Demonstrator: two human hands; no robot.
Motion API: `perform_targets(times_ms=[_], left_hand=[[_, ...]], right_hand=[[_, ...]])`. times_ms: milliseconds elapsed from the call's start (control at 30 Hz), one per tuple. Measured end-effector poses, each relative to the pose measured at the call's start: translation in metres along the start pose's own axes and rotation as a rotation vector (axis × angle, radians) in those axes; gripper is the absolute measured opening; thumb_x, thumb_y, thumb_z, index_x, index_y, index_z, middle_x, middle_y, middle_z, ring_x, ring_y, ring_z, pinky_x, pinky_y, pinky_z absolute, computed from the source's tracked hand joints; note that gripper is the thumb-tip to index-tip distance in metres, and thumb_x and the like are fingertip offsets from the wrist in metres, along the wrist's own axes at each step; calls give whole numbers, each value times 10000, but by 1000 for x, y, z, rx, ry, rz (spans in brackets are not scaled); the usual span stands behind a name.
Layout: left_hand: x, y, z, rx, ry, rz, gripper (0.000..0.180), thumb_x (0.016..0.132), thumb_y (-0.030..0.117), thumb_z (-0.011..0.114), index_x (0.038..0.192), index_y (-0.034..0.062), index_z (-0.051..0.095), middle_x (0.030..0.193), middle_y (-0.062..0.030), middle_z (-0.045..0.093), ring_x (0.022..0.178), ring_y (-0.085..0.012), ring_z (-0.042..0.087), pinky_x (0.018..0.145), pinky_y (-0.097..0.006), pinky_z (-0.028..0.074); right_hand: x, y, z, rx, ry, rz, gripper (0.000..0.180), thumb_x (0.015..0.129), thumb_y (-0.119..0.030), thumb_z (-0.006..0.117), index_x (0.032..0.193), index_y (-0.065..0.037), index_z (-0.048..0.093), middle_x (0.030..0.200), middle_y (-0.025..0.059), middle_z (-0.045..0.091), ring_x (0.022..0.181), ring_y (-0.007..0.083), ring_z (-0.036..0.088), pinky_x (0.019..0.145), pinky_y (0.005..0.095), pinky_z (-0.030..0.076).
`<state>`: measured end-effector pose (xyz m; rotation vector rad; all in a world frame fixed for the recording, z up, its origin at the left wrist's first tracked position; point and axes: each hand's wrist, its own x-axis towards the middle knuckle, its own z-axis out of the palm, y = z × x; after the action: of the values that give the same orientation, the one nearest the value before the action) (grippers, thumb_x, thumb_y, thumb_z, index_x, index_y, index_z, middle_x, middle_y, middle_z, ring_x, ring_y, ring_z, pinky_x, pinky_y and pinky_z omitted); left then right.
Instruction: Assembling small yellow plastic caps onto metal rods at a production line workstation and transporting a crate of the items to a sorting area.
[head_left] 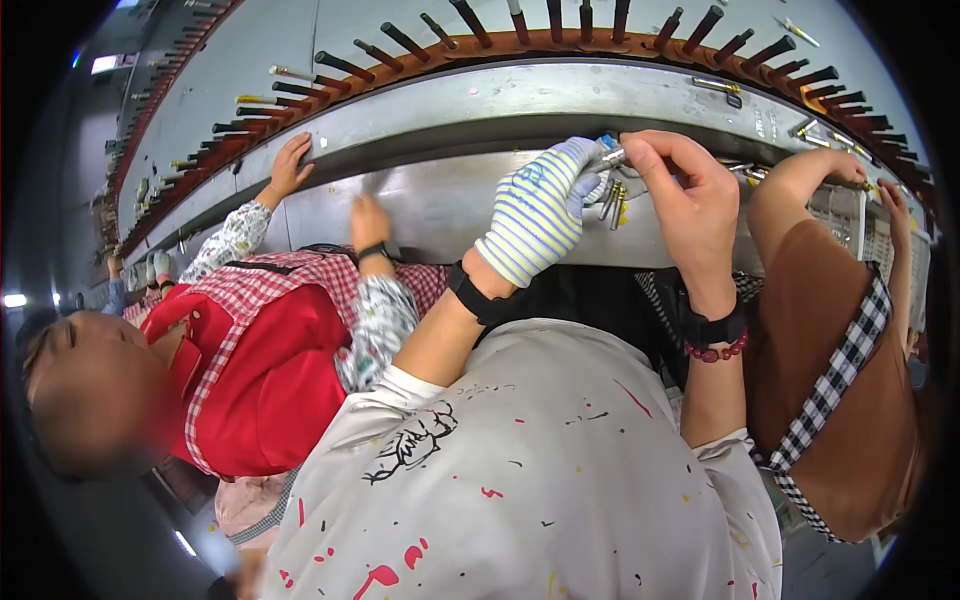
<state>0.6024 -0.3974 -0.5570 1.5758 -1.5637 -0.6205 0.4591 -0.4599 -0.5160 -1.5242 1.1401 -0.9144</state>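
Observation:
My left hand point(540, 205) wears a white knit glove with blue and yellow stripes. Its fingers are closed around a small silvery metal tube point(612, 157), and a bit of blue shows beside the fingertips. My bare right hand point(692, 190) meets it from the other side, thumb and forefinger pinching the tube's end. Just under the hands, several short silver and gold-toned metal pieces point(612, 208) lie on the steel work surface point(455, 190). The glove hides part of the tube, so its exact kind does not show.
Beyond the steel ledge point(420, 112), an orange-brown rail point(560, 42) carries a row of dark slender sticks. On the left sits a co-worker in a red checked apron point(270, 350); on the right, one in brown point(850, 380) handles small pieces near a white basket point(838, 215).

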Motion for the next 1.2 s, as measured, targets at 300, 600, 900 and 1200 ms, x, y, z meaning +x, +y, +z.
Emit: perform_targets(times_ms=[300,600,900,1200], left_hand=[[-28,-58,-48,-473,86,-354,168,885,116,501,1007,23,570,785,-115,588,668,-222,566,623,-306,455],[-39,-81,-89,-198,107,-251,176,839,111,569,995,38,605,843,-151,628,753,-300,616,664,-341,488],[-30,-98,-118,126,63,84,188,799,60,598,982,32,627,903,-136,638,832,-298,629,723,-325,502],[-23,-112,-115,-511,-106,-270,172,874,77,532,1024,32,603,822,-54,597,696,-122,548,659,-255,466]], right_hand=[[19,-23,91,9,-106,-112,163,771,-48,649,932,-22,651,1009,75,618,787,148,574,731,264,456],[22,-34,108,-273,-320,-20,97,775,-76,660,818,11,656,683,26,624,613,83,549,600,208,449],[27,-6,120,-67,-359,308,73,762,-53,607,772,15,632,681,0,595,604,73,535,605,200,454],[30,-8,121,577,-449,720,109,801,-103,616,827,2,629,731,9,594,655,77,531,628,198,433]])
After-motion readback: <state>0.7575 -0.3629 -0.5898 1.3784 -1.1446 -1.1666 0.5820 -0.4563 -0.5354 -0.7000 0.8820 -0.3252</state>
